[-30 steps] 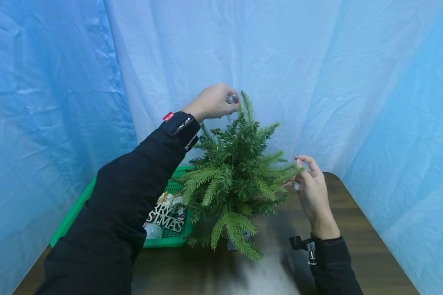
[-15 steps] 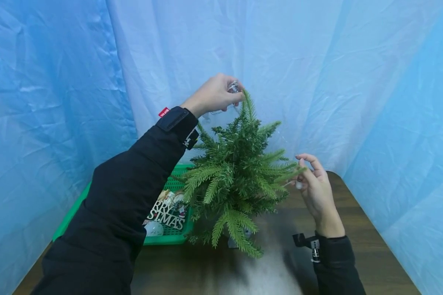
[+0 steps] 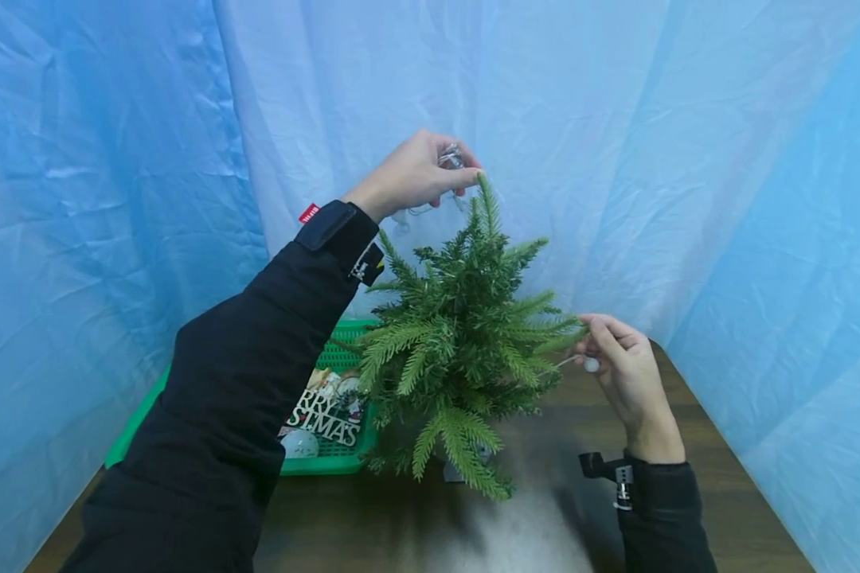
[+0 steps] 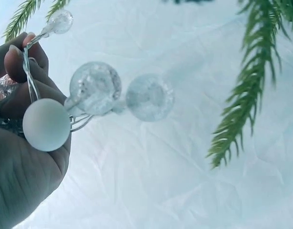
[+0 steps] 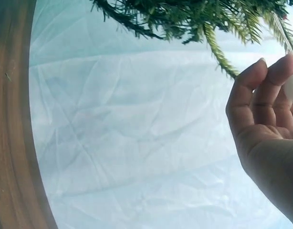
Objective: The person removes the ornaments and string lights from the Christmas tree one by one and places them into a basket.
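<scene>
A small artificial Christmas tree (image 3: 466,342) stands upright in the middle of the head view. At its top my left hand (image 3: 423,171) holds a gathered bundle of string lights (image 3: 450,157). Clear bulbs (image 4: 95,88) and a white ball bulb (image 4: 46,124) hang from that hand in the left wrist view. My right hand (image 3: 627,370) is at the tip of a right-hand branch (image 3: 562,341), thumb and forefinger together there. Its other fingers hold the string's thin wire, and a white bulb (image 3: 591,364) hangs beside them. The wire runs into the tree, where foliage hides it.
A green plastic basket (image 3: 330,468) stands left of the tree, partly under my left sleeve. Inside lie a white lettered sign (image 3: 326,422), a pale ball (image 3: 299,444) and other ornaments. The brown wooden table (image 3: 545,509) is backed by pale blue curtains (image 3: 580,143).
My left hand has risen to the treetop with the light bundle. My right hand has shifted slightly right, its raised forefinger lowered to the thumb at the branch tip.
</scene>
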The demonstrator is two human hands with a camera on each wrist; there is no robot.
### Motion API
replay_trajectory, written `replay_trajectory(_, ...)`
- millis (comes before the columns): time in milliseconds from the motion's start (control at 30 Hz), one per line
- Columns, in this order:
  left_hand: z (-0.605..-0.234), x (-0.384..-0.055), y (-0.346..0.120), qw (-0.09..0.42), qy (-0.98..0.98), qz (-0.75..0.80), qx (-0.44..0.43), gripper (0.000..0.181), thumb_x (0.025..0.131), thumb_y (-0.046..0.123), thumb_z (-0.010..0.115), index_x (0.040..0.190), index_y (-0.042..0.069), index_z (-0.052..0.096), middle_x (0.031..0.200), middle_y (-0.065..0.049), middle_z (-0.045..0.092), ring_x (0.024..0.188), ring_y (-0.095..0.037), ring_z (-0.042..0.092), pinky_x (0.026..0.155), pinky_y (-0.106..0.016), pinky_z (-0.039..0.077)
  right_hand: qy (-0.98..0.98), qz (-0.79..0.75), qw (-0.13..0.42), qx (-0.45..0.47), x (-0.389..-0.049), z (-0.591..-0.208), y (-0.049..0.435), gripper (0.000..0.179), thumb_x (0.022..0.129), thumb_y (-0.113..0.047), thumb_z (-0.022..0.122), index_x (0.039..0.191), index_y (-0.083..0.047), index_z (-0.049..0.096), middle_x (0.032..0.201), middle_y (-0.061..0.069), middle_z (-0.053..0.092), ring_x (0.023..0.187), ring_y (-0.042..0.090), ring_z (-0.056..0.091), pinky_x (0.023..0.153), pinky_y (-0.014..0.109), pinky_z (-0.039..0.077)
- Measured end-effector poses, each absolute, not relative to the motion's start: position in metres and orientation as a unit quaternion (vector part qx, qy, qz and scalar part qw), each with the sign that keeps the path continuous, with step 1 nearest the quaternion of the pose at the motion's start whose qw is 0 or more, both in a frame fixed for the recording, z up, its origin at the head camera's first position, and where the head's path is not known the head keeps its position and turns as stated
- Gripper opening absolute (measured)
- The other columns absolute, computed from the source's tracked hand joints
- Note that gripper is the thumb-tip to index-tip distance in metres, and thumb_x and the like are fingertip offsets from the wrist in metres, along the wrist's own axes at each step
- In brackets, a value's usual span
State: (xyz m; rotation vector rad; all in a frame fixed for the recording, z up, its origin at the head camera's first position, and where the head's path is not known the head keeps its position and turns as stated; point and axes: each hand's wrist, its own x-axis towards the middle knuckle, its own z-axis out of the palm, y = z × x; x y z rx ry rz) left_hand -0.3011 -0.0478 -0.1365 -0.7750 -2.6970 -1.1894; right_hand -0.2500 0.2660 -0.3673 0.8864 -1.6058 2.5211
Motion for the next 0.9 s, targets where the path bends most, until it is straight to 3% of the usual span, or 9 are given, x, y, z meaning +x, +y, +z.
replay_trajectory(300, -0.132, -0.295, -0.050, 0.041, -0.882, -0.389, -0.262, 0.025, 0.104, 0.030, 0.061, 0.121, 0.013, 0.068, 0.098, -0.012, 0.066, 0.064, -0.020, 0.050, 0.059, -0.029, 0.042, -0.542, 0.784, 0.079, 0.292, -0.251, -0.365, 0.268, 0.018, 0.103, 0.001, 0.056, 0.110, 0.002, 0.072, 0.082, 0.005, 0.073, 0.063, 0.011, 0.065, 0.055, 0.020, 0.053)
replay_trajectory(600, -0.132, -0.295, -0.051, 0.040, -0.880, -0.394, -0.262, 0.031, 0.104, 0.036, 0.059, 0.127, 0.016, 0.065, 0.101, -0.010, 0.064, 0.068, -0.030, 0.048, 0.058, -0.034, 0.036, -0.620, 0.709, 0.223, 0.252, -0.242, -0.353, 0.260, 0.016, 0.093, 0.002, 0.071, 0.103, 0.014, 0.071, 0.076, 0.012, 0.072, 0.062, 0.019, 0.066, 0.056, 0.022, 0.055)
replay_trajectory(900, -0.132, -0.294, -0.053, 0.044, -0.875, -0.403, -0.265, 0.033, 0.103, 0.037, 0.060, 0.126, 0.014, 0.066, 0.100, -0.014, 0.064, 0.063, -0.026, 0.046, 0.055, -0.031, 0.034, -0.643, 0.679, 0.254, 0.246, -0.238, -0.350, 0.257, 0.016, 0.094, 0.001, 0.071, 0.104, 0.013, 0.072, 0.076, 0.011, 0.073, 0.059, 0.020, 0.065, 0.051, 0.023, 0.053)
